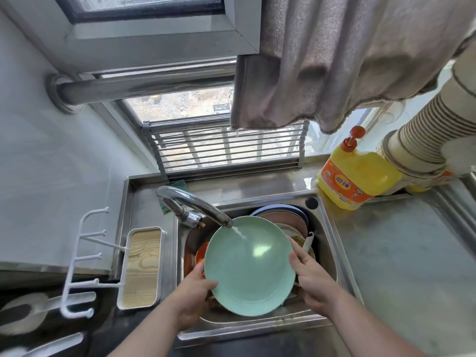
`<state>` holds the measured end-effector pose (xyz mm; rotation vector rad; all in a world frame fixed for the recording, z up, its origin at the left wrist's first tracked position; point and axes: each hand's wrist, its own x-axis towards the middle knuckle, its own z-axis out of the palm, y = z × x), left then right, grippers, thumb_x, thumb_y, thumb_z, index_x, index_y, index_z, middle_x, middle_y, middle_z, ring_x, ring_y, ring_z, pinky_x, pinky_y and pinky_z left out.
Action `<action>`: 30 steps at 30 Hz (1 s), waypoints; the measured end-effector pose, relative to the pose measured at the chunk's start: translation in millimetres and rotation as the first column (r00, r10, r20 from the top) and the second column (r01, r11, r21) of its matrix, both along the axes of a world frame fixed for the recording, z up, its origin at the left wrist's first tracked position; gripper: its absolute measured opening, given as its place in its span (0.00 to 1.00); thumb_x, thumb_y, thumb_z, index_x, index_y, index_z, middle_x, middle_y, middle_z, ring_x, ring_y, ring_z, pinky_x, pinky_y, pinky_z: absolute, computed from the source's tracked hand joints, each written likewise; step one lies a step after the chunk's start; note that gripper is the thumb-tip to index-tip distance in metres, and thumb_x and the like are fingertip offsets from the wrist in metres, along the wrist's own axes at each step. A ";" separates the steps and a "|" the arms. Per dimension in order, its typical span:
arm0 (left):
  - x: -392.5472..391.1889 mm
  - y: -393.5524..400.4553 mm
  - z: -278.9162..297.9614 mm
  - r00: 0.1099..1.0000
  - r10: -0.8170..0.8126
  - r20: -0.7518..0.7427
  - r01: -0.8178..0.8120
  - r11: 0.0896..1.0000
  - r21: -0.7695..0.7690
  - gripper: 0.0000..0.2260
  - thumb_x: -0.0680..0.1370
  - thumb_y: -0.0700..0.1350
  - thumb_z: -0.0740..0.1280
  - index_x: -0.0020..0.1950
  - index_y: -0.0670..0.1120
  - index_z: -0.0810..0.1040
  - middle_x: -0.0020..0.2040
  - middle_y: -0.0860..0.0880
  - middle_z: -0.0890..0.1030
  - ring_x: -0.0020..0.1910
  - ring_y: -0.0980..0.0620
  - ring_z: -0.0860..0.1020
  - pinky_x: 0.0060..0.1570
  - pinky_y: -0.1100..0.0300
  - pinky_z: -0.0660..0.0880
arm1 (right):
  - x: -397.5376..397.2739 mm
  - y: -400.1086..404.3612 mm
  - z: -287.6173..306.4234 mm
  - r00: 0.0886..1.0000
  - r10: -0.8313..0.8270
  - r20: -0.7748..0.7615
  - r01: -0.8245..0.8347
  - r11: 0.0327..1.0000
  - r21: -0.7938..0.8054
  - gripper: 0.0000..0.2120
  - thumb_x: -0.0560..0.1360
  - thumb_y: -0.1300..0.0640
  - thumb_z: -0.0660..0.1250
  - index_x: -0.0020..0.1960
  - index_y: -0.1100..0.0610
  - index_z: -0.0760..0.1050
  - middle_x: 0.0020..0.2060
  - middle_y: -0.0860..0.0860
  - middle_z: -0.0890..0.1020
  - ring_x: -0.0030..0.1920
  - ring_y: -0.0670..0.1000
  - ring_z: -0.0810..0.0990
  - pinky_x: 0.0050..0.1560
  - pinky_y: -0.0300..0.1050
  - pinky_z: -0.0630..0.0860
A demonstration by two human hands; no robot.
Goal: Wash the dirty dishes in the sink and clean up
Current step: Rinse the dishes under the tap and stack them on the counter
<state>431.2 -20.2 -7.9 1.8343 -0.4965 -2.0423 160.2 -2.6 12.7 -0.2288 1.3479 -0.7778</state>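
Green plate (248, 266) held tilted over the sink (332, 253) under the tap's (195, 204) stream, left hand (194, 286) and right hand (310, 276) with fingers curled on opposite rims. Likely light, stiff, slick when wet; best gripped at both rims, thumbs on the face. More dishes (280, 215) stacked at the far side.

Dishes (279, 215) (mostly) behind plate (249, 265)

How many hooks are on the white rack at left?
5 hooks on the white rack, in a column: top, second, third, fourth, bottom. None appear hidden.
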 end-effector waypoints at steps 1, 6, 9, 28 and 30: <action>-5.1 3.9 -1.1 1.000 0.015 0.013 -0.015 1.000 0.000 0.30 0.81 0.26 0.60 0.71 0.58 0.75 0.61 0.45 0.86 0.58 0.40 0.84 0.42 0.52 0.82 | -1.0 -1.5 2.2 1.000 0.002 0.001 -0.002 0.999 -0.033 0.18 0.86 0.53 0.58 0.73 0.38 0.72 0.62 0.46 0.85 0.60 0.52 0.85 0.56 0.53 0.82; -33.5 14.3 -2.0 0.986 0.162 -0.028 -0.159 0.983 0.096 0.15 0.86 0.39 0.61 0.68 0.55 0.77 0.58 0.45 0.87 0.59 0.39 0.85 0.56 0.42 0.83 | -8.6 -10.9 18.1 0.996 0.024 -0.081 -0.037 0.986 -0.163 0.18 0.83 0.54 0.66 0.72 0.47 0.75 0.60 0.51 0.86 0.60 0.55 0.85 0.58 0.56 0.83; -41.5 17.4 -3.1 0.977 0.201 -0.063 -0.186 0.964 0.189 0.15 0.86 0.51 0.62 0.67 0.45 0.80 0.57 0.41 0.87 0.57 0.41 0.83 0.57 0.45 0.82 | -15.6 -18.6 21.6 0.988 0.059 -0.144 -0.071 0.994 -0.082 0.13 0.82 0.53 0.68 0.67 0.44 0.79 0.56 0.51 0.87 0.57 0.59 0.86 0.58 0.60 0.83; -5.3 -11.4 1.1 0.998 0.047 -0.047 -0.028 0.936 0.351 0.16 0.79 0.55 0.66 0.53 0.41 0.79 0.35 0.43 0.77 0.31 0.47 0.81 0.40 0.50 0.84 | 16.7 30.7 -41.2 0.921 -0.289 0.263 0.098 0.822 0.561 0.20 0.82 0.45 0.58 0.50 0.61 0.78 0.32 0.58 0.76 0.22 0.49 0.71 0.17 0.35 0.65; -2.6 -13.2 4.1 0.998 0.027 -0.064 -0.004 0.940 0.341 0.15 0.79 0.54 0.64 0.51 0.42 0.78 0.33 0.44 0.76 0.30 0.47 0.79 0.41 0.50 0.83 | 20.9 33.7 -41.4 0.922 -0.275 0.272 0.085 0.831 0.550 0.21 0.83 0.44 0.56 0.50 0.61 0.78 0.32 0.58 0.76 0.22 0.49 0.72 0.18 0.35 0.66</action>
